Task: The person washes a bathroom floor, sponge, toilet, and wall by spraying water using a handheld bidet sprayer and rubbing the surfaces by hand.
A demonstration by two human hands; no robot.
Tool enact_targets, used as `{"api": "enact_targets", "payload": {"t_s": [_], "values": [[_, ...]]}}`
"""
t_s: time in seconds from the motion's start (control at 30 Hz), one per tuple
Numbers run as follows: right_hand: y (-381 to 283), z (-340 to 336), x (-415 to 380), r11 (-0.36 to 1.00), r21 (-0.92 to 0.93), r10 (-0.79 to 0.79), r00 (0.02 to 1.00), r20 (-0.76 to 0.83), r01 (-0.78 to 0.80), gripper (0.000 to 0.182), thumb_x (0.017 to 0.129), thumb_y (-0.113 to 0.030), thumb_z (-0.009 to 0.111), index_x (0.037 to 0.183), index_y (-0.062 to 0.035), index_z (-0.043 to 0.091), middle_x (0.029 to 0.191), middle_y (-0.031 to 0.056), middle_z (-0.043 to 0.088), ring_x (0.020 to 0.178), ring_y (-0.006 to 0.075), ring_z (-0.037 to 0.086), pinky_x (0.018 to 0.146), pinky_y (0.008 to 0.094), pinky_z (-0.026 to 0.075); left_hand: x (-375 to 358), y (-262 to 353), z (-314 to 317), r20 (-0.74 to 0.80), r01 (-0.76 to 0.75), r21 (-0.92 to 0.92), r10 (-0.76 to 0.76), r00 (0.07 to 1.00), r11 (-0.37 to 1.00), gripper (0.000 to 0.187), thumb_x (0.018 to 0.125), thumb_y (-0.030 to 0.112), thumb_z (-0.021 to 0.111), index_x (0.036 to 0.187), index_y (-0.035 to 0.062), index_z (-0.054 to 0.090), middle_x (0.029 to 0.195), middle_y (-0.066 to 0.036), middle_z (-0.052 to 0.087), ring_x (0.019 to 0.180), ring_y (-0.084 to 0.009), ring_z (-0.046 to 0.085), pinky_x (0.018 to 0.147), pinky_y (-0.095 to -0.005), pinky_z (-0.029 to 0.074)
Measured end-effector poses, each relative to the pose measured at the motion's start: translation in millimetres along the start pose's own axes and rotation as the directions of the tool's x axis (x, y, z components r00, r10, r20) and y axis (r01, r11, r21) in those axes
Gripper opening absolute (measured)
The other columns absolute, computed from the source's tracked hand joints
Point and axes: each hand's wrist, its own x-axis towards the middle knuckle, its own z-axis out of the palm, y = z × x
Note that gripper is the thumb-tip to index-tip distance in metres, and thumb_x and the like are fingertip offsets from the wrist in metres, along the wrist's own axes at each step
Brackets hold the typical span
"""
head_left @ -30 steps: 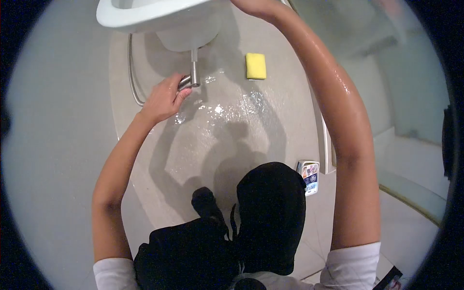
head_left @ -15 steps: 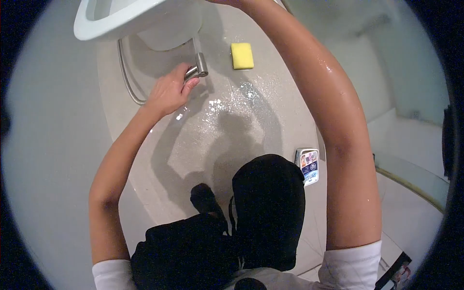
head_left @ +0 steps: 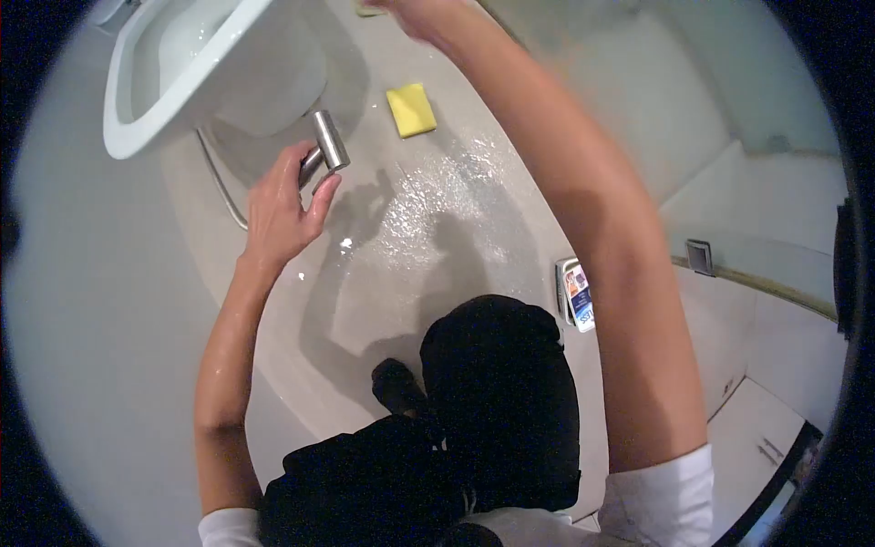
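Observation:
My left hand is wrapped round the handle of a metal bidet sprayer, its cylindrical head held over the wet floor beside the toilet. At the top edge, my right hand is partly cut off and blurred. A pale yellowish item shows at its fingers; I cannot make out what it is or whether it is gripped. Between the two hands a yellow sponge lies on the floor.
The sprayer's metal hose runs down behind my left hand. Beside my right forearm sits a box with a printed label. Glass panels with a metal clip stand at the right. Water glistens on the floor.
My left hand has shifted left and down with the sprayer, whose head has tilted. My right arm has moved left, and the yellowish item has come into view. The camera view has shifted.

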Motion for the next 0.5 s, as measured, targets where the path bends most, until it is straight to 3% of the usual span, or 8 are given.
{"api": "enact_targets", "payload": {"t_s": [0.07,0.1,0.17,0.23,0.27,0.33,0.43,0.5], "values": [[28,-6,-46,0.916,-0.396,0.022,0.996,-0.090,-0.056,0.038,0.095,-0.023,0.039,0.111,0.0046,0.059,0.110,0.0163,0.060,0.111,0.0228,0.052,0.089,0.0369,0.043,1,3,-9,-0.062,0.010,0.001,-0.010,0.998,1.000,0.040,0.082,0.027,0.065,0.111,0.0042,0.051,0.090,-0.013,0.060,0.075,-0.0282,0.061,0.064,-0.0372,0.048],[65,-20,-60,0.867,-0.498,-0.020,0.997,-0.074,-0.020,0.033,0.090,-0.026,0.050,0.105,-0.0009,0.066,0.101,0.0122,0.065,0.104,0.0180,0.056,0.085,0.0334,0.043,1,5,-14,-0.086,0.019,-0.085,-0.026,0.996,0.996,0.040,0.082,0.026,0.065,0.112,0.0036,0.050,0.089,-0.013,0.060,0.072,-0.0266,0.060,0.063,-0.0358,0.048],[116,-39,-96,0.713,-0.655,0.260,0.962,-0.087,-0.251,0.037,0.088,-0.028,0.050,0.103,0.0026,0.064,0.101,0.0166,0.065,0.092,0.0243,0.060,0.082,0.0358,0.044,2,3,-28,-0.125,0.029,-0.138,-0.046,0.991,0.990,0.040,0.082,0.025,0.065,0.112,0.0031,0.050,0.088,-0.014,0.059,0.069,-0.0249,0.059,0.062,-0.0345,0.047],[153,-47,-144,0.606,-0.741,0.257,0.952,-0.164,-0.291,0.046,0.087,-0.037,0.049,0.106,0.0021,0.061,0.106,0.0254,0.060,0.102,0.0362,0.058,0.089,0.0423,0.044,5,-2,-43,-0.175,0.009,-0.193,-0.044,0.984,0.981,0.039,0.084,0.024,0.064,0.112,0.0006,0.050,0.087,-0.014,0.059,0.066,-0.0212,0.057,0.060,-0.0298,0.046],[193,-62,-156,0.396,-0.853,0.377,0.907,-0.187,-0.341,0.057,0.087,-0.043,0.048,0.127,-0.0013,0.048,0.133,0.0268,0.042,0.124,0.0372,0.041,0.102,0.0481,0.034,7,-10,-48,-0.226,0.057,-0.351,-0.143,0.964,0.935,0.039,0.087,0.029,0.062,0.111,0.0001,0.051,0.082,-0.009,0.057,0.060,-0.0137,0.052,0.056,-0.0235,0.042],[188,-49,-188,0.247,-0.798,0.550,0.758,-0.351,-0.549,0.071,0.087,-0.049,0.047,0.139,-0.0044,0.031,0.147,0.0238,0.019,0.136,0.0409,0.018,0.105,0.0596,0.020,19,-9,-83,-0.224,0.149,-0.509,-0.298,0.928,0.848,0.041,0.088,0.034,0.058,0.111,0.0008,0.051,0.079,-0.006,0.056,0.059,-0.0106,0.050,0.053,-0.0223,0.040],[217,-53,-212,0.199,-0.800,0.684,0.664,-0.301,-0.567,0.077,0.087,-0.054,0.045,0.142,-0.0042,0.024,0.150,0.0245,0.006,0.138,0.0438,0.008,0.102,0.0677,0.014,34,-28,-131,-0.165,0.299,-0.715,-0.569,0.806,0.631,0.049,0.091,0.048,0.048,0.112,0.0033,0.051,0.071,0.000,0.049,0.053,-0.0048,0.043,0.046,-0.0208,0.035],[243,-47,-239,0.204,-0.845,0.586,0.753,-0.298,-0.494,0.080,0.085,-0.055,0.046,0.142,-0.0040,0.024,0.150,0.0250,0.006,0.138,0.0440,0.008,0.102,0.0676,0.014,41,-48,-155,-0.102,0.370,-0.769,-0.672,0.733,0.521,0.050,0.092,0.049,0.046,0.111,0.0025,0.050,0.070,0.001,0.047,0.051,-0.0059,0.043,0.044,-0.0209,0.035]]}}
